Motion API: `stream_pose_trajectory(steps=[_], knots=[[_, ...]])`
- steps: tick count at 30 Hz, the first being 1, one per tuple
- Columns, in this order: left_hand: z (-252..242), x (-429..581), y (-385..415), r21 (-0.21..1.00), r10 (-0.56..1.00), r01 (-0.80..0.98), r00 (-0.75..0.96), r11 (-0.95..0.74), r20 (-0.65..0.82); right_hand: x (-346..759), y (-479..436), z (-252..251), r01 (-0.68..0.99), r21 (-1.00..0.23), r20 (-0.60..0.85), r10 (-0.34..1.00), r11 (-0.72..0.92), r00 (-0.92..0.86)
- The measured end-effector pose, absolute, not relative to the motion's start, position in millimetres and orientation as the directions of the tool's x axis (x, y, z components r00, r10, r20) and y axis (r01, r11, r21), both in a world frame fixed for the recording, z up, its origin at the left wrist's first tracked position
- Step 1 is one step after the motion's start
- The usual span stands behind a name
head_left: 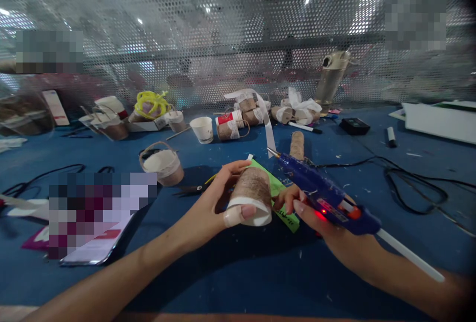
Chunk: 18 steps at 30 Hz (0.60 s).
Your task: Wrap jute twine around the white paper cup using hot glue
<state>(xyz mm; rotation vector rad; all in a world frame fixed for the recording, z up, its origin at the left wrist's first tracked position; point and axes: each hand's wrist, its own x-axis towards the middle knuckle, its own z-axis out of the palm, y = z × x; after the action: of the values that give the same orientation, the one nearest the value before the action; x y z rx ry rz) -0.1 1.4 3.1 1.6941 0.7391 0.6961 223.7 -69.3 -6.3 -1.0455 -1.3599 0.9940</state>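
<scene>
My left hand (226, 198) is closed around a paper cup wrapped in brown twine (253, 186), tilted with its white end toward me. A bandage (233, 216) wraps the left thumb. In my right hand (312, 218) is a blue hot glue gun (316, 183), its red light lit, its metal nozzle pointing up and left. A white glue stick (411, 255) juts from the gun's back. Some right-hand fingers reach to the side of the cup. Beneath the cup lies a green paper strip (288, 213) with handwriting, and scissors (195, 189) lie to the left.
A small twine-wrapped bucket with a handle (167, 165) stands left of centre. Further back are a white paper cup (202, 129), several decorated buckets, yellow cord (151, 103) and a twine roll (297, 145). Black cables (394, 173) cross the right side. A perforated metal screen (238, 29) closes the back.
</scene>
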Motion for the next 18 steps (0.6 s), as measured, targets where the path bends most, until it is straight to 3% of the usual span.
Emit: stream_pose_trajectory(steps=[5,18], knots=[[0,-3,4,0.974,0.726,0.100,0.682,-0.205,0.083,226,-69,-13,0.107,-0.962,0.253,0.967,0.252,-0.004],[-8,0,4,0.975,0.752,0.128,0.657,-0.180,0.053,230,-71,-15,0.023,-0.960,0.277,0.955,0.281,-0.101]])
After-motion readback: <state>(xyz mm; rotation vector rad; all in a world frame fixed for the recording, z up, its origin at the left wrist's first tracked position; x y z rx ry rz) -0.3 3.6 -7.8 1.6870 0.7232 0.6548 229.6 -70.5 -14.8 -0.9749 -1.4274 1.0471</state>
